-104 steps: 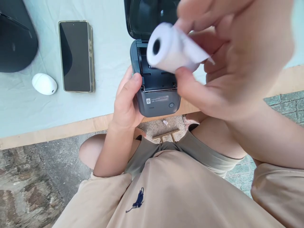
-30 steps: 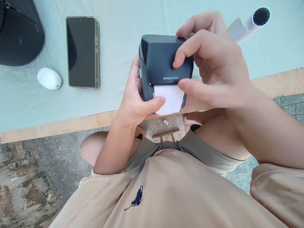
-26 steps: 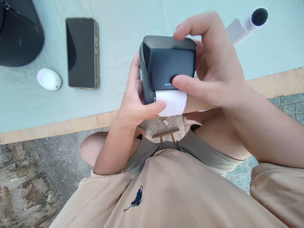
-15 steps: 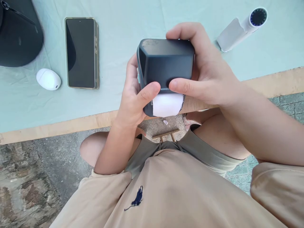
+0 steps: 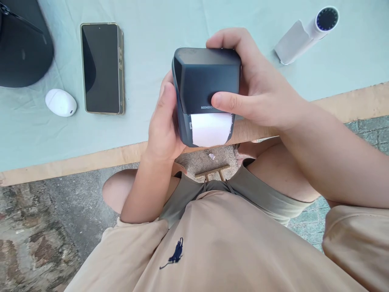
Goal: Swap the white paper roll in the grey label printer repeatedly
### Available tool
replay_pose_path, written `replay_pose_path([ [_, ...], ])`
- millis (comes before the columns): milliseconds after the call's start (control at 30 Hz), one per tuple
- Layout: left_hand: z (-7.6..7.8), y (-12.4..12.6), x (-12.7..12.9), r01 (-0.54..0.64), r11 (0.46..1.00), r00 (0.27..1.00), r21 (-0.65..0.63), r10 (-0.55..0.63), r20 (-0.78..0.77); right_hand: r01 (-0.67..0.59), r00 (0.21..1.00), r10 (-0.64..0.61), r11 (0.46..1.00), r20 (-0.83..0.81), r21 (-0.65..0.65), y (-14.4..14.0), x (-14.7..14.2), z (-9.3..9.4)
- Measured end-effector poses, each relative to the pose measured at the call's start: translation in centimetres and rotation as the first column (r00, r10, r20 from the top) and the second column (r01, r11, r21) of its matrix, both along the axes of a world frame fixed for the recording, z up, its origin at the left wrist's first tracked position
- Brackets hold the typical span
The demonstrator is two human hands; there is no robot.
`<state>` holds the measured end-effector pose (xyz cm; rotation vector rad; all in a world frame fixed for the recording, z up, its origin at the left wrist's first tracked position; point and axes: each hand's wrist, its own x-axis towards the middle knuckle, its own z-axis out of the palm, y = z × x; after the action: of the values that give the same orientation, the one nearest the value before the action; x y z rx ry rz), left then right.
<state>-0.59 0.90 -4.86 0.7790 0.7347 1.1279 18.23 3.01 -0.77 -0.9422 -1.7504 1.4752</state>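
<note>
Both of my hands hold a dark label printer (image 5: 209,83) marked NIIMBOT above the table's front edge. A strip of white label paper (image 5: 212,129) sticks out from under its lid, toward me. My left hand (image 5: 164,125) cups the printer's left side, its thumb lying along that side and its other fingers hidden beneath. My right hand (image 5: 258,89) grips the right side, thumb on the lid beside the lettering and index finger over the far top edge.
On the pale green tablecloth (image 5: 152,24) lie a phone (image 5: 101,69), a white earbud case (image 5: 60,102) and a black zipped case (image 5: 24,48) at left. A white roll (image 5: 310,34) with a loose paper flap lies at right. The wooden table edge (image 5: 121,156) runs above my knees.
My left thumb has lifted off the lid and moved to the printer's left side, uncovering more lettering. The printer has shifted slightly left, with my right thumb still on the lid.
</note>
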Motion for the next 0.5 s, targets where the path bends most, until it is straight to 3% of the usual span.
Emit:
replay_pose_path([
  [100,-0.23,0.01,-0.04,0.016,0.998,0.999,0.066,-0.019,0.035,-0.008,1.000,0.008,1.000,0.015,0.005,0.08,-0.03,0.11],
  [500,-0.07,-0.31,-0.27,-0.107,0.992,0.988,0.071,0.114,-0.107,-0.046,0.998,0.043,0.996,0.042,0.074,-0.54,0.06,0.89],
])
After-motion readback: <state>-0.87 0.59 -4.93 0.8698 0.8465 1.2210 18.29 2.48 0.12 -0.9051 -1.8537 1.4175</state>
